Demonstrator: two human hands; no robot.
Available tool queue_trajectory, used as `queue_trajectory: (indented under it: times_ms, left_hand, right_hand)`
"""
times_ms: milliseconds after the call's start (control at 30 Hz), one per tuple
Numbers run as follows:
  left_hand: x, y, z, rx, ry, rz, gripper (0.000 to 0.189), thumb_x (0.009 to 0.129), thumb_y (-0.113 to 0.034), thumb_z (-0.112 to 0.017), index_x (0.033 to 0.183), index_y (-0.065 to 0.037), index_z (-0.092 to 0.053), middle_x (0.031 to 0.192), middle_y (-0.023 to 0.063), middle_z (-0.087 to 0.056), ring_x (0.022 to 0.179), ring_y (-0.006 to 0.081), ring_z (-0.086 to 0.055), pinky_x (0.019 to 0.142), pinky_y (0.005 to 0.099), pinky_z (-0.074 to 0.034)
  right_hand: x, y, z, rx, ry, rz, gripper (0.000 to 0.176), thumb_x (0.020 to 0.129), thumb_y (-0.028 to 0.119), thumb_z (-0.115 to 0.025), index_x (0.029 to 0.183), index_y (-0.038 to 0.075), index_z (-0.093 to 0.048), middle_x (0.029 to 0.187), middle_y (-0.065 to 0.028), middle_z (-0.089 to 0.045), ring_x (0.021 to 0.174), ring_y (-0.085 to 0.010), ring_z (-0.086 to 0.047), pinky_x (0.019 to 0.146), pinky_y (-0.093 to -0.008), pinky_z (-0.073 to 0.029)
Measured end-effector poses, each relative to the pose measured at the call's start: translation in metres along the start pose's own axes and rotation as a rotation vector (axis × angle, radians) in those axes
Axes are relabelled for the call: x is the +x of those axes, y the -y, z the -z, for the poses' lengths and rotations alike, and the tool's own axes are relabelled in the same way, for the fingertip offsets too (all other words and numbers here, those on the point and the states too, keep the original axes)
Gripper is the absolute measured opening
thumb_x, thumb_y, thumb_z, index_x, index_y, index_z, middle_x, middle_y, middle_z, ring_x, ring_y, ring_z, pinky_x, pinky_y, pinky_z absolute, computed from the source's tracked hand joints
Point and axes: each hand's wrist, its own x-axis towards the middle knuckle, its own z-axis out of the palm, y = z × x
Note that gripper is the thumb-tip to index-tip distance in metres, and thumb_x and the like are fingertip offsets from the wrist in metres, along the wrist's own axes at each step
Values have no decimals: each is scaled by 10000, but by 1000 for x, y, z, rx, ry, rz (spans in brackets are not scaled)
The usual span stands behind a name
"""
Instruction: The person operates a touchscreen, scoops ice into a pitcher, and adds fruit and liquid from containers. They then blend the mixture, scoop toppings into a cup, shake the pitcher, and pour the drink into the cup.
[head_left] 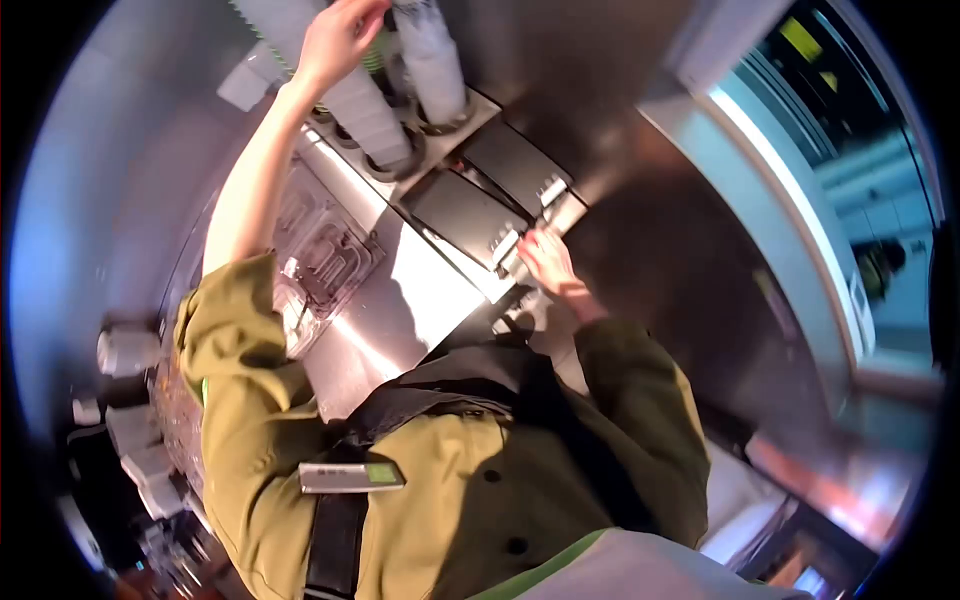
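My left hand (345, 38) is raised at the top edge, beside tall stacks of cups in round holders. Its fingers are curled together, and what they hold, if anything, is hidden. Lower right, my right hand (548, 258) rests with fingers extended at the front of two dark flat lids, the left lid (468, 215) and the right lid (515, 160). White handle-like parts (505, 245) stick up near its fingertips. One white cup stack (430, 65) stands right of my left hand, another (368, 125) below it.
Clear plastic trays or lids (330, 260) lie on the metal counter (425, 295) at the left. White containers (130, 350) stand at the far left. A curved pale ledge (780, 170) runs along the right, with part of a person (880, 268) beyond it.
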Motion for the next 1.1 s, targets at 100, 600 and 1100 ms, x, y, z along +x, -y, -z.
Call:
queue_trajectory:
  times_ms: [100,600,1100]
  left_hand:
    - [-6,-5,42,334,-629,-176,182,729,-19,-590,911,-30,-587,827,84,-589,711,148,-557,608,240,-460]
    - [-168,237,-114,-101,575,496,421,734,-234,-627,1093,-42,-516,1108,164,-531,1002,292,-521,827,397,-433]
    - [-190,234,-137,-226,469,554,438,727,-228,-634,1100,-42,-500,1100,162,-524,999,294,-514,833,391,-423]
  right_hand:
    - [4,-5,6,32,62,51,147,703,93,-628,834,68,-564,779,-80,-499,716,-243,-510,647,-342,-409]
    - [6,-11,0,47,245,-9,148,633,89,-566,780,88,-571,733,-26,-499,709,-192,-499,628,-327,-389]
    - [4,-6,5,58,289,-103,173,600,55,-605,768,78,-573,736,-52,-505,680,-232,-501,582,-346,-385]
